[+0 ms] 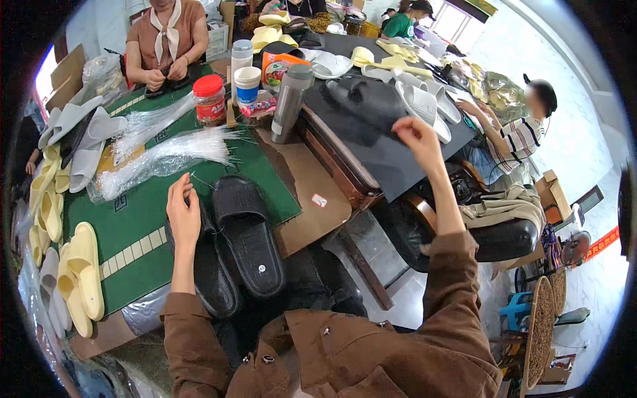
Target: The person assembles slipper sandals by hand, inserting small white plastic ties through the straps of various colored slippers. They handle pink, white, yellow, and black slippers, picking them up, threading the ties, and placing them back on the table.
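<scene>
My left hand (184, 204) is beside a pair of black slippers (249, 249) at the near edge of the green-topped table, its fingers closed together. A thin clear plastic tie (202, 180) runs from its fingertips toward the slippers. My right hand (419, 137) is raised over the dark table at the right, fingers loosely curled and apart, with nothing visible in them. Just beyond it, another pair of black slippers (371, 99) is smeared by motion; whether it touches the tabletop I cannot tell. Bundles of white plastic ties (176, 156) lie beyond my left hand.
Yellow slippers (83, 278) and grey slippers (93, 136) line the left side. A red-lidded jar (210, 103), a paper cup (247, 86) and a steel flask (290, 103) stand mid-table. White slippers (424, 106) lie on the dark table. Co-workers sit around; a black chair (497, 232) is at right.
</scene>
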Available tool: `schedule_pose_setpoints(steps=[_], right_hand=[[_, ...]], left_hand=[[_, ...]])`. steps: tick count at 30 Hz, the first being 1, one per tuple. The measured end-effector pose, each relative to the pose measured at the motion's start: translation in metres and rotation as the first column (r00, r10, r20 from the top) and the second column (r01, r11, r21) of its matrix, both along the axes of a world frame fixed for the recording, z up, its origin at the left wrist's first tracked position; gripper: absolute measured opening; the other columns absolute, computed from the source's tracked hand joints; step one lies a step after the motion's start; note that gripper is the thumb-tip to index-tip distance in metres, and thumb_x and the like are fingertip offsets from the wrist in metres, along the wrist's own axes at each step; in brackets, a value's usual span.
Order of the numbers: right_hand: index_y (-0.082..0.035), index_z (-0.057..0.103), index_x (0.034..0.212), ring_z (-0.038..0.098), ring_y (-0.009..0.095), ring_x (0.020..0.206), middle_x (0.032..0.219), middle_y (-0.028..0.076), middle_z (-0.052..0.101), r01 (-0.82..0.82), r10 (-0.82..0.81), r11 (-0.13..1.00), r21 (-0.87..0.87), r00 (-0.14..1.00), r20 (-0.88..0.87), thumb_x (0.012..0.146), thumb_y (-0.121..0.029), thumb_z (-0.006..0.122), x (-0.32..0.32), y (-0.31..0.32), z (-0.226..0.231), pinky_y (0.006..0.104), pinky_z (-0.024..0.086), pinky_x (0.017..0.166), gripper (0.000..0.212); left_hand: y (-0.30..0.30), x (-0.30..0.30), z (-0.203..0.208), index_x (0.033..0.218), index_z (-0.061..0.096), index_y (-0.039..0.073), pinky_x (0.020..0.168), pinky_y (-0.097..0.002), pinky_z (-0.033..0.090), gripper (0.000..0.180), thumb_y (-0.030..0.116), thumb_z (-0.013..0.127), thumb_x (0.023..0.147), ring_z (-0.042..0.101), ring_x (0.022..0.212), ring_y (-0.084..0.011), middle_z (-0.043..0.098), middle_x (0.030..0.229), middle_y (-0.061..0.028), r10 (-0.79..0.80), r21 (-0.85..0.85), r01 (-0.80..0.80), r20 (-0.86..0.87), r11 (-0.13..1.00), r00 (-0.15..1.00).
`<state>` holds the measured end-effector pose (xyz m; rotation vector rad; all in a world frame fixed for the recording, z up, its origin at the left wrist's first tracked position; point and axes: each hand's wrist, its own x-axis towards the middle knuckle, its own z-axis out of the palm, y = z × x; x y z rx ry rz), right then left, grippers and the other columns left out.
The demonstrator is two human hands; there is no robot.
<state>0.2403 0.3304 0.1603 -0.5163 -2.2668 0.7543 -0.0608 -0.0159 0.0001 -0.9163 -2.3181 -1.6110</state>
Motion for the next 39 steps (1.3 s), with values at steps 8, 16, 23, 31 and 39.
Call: schedule_pose_setpoints(steps=[8,16,23,31,39], right_hand=[[-0.003,0.043,0.108,0.061,0.023,0.086,0.089,0.014,0.058,0.043,-0.055,0.995,0.09,0.989,0.134,0.078,0.002,0.057,0.02,0.013,-0.062,0.0331,0.047,0.081,0.033],[-0.004,0.042,0.132,0.045,0.025,0.124,0.13,0.014,0.049,0.273,-0.276,0.96,0.063,0.961,0.036,0.078,0.004,0.051,0.017,0.124,-0.066,0.0352,0.036,0.103,0.055],[0.001,0.028,0.142,0.031,0.027,0.135,0.143,0.02,0.036,-0.074,0.094,0.987,-0.143,0.986,0.135,0.076,0.003,0.059,-0.038,0.111,-0.05,0.035,0.022,0.112,0.073],[0.003,0.058,0.118,0.057,0.02,0.104,0.113,0.012,0.064,0.079,-0.06,0.991,-0.104,0.983,0.173,0.086,-0.008,0.057,-0.044,0.103,-0.062,0.0293,0.042,0.092,0.035],[0.005,0.058,0.118,0.056,0.014,0.1,0.109,0.007,0.063,-0.176,0.172,0.978,-0.11,0.984,-0.053,0.085,-0.009,0.056,-0.046,-0.003,-0.027,0.0276,0.043,0.089,0.035]], left_hand=[[-0.013,-0.013,0.003,0.131,0.049,0.005,0.085,-0.0343,0.05,0.041,0.002,0.052,0.09,0.059,0.1,-0.0234,0.054,0.122,-0.0135,-0.048,-0.105,0.046,-0.015,0.993,0.999],[-0.03,0.071,0.055,0.133,0.047,0.005,0.097,-0.0368,0.04,0.046,0.0,0.053,0.087,0.051,0.114,-0.0314,0.047,0.131,-0.0173,-0.159,-0.135,0.133,-0.208,0.982,0.965],[-0.082,0.123,0.028,0.135,0.045,0.006,0.105,-0.0423,0.031,0.048,0.009,0.055,0.088,0.038,0.125,-0.0365,0.04,0.133,-0.0194,0.068,-0.26,-0.099,-0.126,0.961,0.99],[-0.063,0.148,0.022,0.13,0.051,0.01,0.101,-0.0504,0.031,0.049,0.016,0.064,0.083,0.038,0.119,-0.046,0.038,0.13,-0.0291,-0.083,-0.363,-0.006,-0.229,0.932,0.97],[-0.025,0.133,-0.01,0.124,0.051,-0.004,0.1,-0.0537,0.032,0.057,0.029,0.068,0.08,0.043,0.112,-0.0469,0.043,0.121,-0.0302,-0.019,-0.446,-0.168,-0.384,0.879,0.923]])
